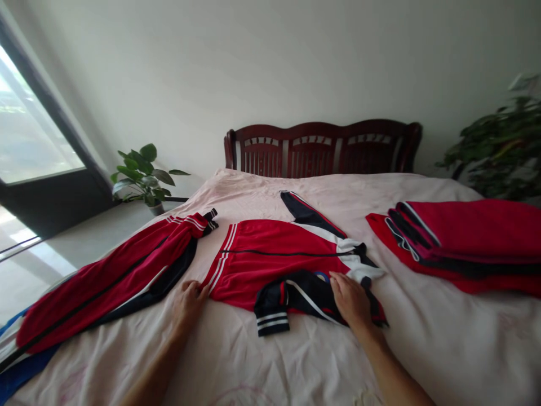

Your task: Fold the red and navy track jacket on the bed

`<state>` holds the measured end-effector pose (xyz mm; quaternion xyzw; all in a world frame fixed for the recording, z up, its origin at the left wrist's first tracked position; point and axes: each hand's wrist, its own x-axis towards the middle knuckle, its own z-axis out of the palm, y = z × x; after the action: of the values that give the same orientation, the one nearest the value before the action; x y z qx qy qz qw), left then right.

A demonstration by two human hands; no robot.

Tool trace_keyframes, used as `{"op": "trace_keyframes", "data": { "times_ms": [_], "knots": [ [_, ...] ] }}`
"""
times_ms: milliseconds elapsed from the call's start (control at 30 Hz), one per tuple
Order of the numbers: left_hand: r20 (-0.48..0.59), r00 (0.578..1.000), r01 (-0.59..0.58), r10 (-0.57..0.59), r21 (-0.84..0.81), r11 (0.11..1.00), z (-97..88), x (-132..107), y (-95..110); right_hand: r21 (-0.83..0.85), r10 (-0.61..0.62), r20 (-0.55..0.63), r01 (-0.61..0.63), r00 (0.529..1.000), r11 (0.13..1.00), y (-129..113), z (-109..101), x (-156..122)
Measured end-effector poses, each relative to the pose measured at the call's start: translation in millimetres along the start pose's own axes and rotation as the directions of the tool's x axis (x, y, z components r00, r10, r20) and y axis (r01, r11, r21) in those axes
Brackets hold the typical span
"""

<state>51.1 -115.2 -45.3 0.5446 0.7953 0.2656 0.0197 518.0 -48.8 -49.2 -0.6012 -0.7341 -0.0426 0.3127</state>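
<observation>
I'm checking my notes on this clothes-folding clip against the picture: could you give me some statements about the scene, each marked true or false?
1. The left hand is at the striped hem of the middle jacket. True.
2. The right hand is at that same hem. False: it is at the jacket's other end, near the white section.
3. The folded stack lies to the right of the middle jacket. True.
4. Both sleeves of the middle jacket stretch straight outward. False: the far sleeve extends toward the headboard, but the near sleeve is folded back toward the hem.
5. Another red garment lies to the left. True.
</observation>
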Motion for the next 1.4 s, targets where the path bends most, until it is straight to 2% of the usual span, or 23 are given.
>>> {"op": "trace_keyframes", "data": {
  "times_ms": [133,300,367,467,533,633,767,900,967,1067,1133,1200,1267,1333,1400],
  "knots": [
    [0.01,1.0,0.004,-0.004,-0.049,0.999,-0.6,2,-4,0.103,0.016,0.024,-0.019,1.0,0.995,-2,-29,-22],
    [0.042,0.998,0.048,-0.044,-0.103,0.994,2.7,6,-8,0.098,-0.054,0.13,0.041,0.99,0.994,28,-57,-73],
    [0.049,0.998,0.044,-0.039,-0.107,0.993,2.6,6,-9,0.051,-0.056,0.118,0.051,0.991,0.997,38,-61,-84],
    [0.04,0.998,0.042,-0.038,-0.103,0.994,0.2,5,-9,0.001,0.013,0.077,-0.013,0.997,1.0,42,-65,-82],
    [0.024,0.998,0.056,-0.054,-0.085,0.995,-1.7,4,-9,-0.005,0.035,0.102,-0.034,0.994,0.999,39,-70,-75],
    [0.02,0.995,0.096,-0.096,-0.013,0.995,-2.9,3,-8,-0.018,-0.001,0.172,0.004,0.985,1.0,38,-83,-70],
    [0.073,0.987,0.138,-0.146,0.104,0.985,-2.0,2,-8,-0.007,-0.043,0.24,0.046,0.97,0.999,41,-94,-78],
    [0.122,0.986,0.079,-0.11,0.23,0.97,-4.7,1,-8,0.015,0.001,0.27,-0.005,0.963,1.0,40,-97,-81],
    [0.059,0.996,0.053,-0.073,0.289,0.956,-8.7,1,-3,0.077,0.025,0.311,-0.051,0.95,0.996,39,-99,-77],
    [-0.085,0.991,-0.079,0.105,0.259,0.963,-14.0,4,17,0.199,0.045,0.333,-0.117,0.942,0.973,32,-102,-63],
    [-0.092,0.961,-0.25,0.261,0.109,0.962,-13.0,8,42,0.245,0.067,0.314,-0.149,0.947,0.958,22,-99,-48],
    [-0.025,0.921,-0.39,0.389,-0.079,0.918,-5.7,13,74,0.268,0.072,0.307,-0.158,0.949,0.95,5,-89,-30],
    [0.1,0.864,-0.471,0.494,-0.189,0.862,7.8,18,106,0.293,0.043,0.311,-0.139,0.949,0.946,-17,-72,-11],
    [0.226,0.801,-0.513,0.555,-0.218,0.83,25.0,24,131,0.314,-0.018,0.302,-0.082,0.953,0.946,-40,-53,5],
    [0.307,0.773,-0.518,0.554,-0.198,0.832,42.2,30,142,0.314,-0.115,0.287,0.021,0.951,0.949,-60,-35,14]
  ]
}}
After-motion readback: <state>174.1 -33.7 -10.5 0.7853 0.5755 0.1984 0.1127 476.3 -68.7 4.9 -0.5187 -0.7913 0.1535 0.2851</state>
